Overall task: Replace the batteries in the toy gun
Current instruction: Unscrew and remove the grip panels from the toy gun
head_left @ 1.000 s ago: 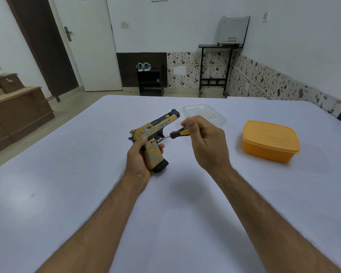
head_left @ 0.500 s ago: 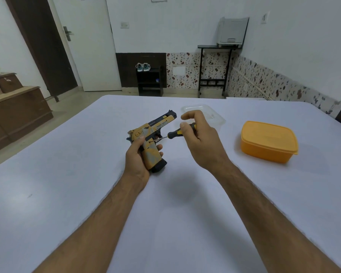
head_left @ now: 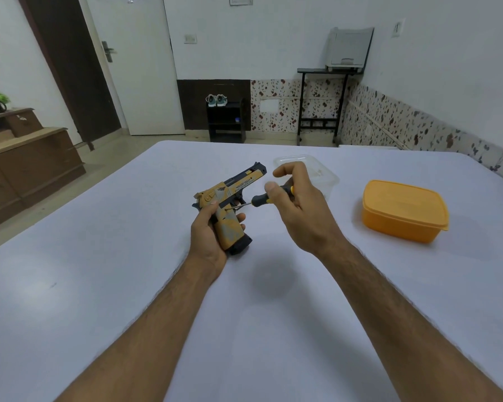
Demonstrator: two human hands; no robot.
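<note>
Head view, looking forward and down over a white desk (head_left: 128, 285). The left hand (head_left: 208, 230) grips the toy gun (head_left: 230, 204) by its handle, fingers curled round the grip, with two fingertips showing on the right side of the handle and the thumb lying along the rear of the yellow slide. The toy gun is held just above the desk near its middle, butt toward the desk, its dark muzzle pointing up and away to the right; the body is yellow with grey patches, and the top of the slide and the base of the handle are black. The right hand (head_left: 298, 211) pinches a small screwdriver (head_left: 269, 197) with a black-and-yellow handle, thumb pressed on the near side of the handle and the other fingers curled over it, the index finger raised above the rest. The metal shaft of the screwdriver slants down to the left, and its tip meets the side of the toy gun just above the grip, beside the trigger guard. Behind the right hand a clear plastic container (head_left: 325, 177) lies on the desk, partly hidden by the fingers. To the right, well apart from both hands, an orange lidded box (head_left: 404, 210) stands on the desk. Beyond the far edge of the desk are a white door (head_left: 134, 68), a low black shelf (head_left: 225, 123) bearing a pair of shoes (head_left: 216, 100), and a brown wooden cabinet (head_left: 26, 166) at the left.
</note>
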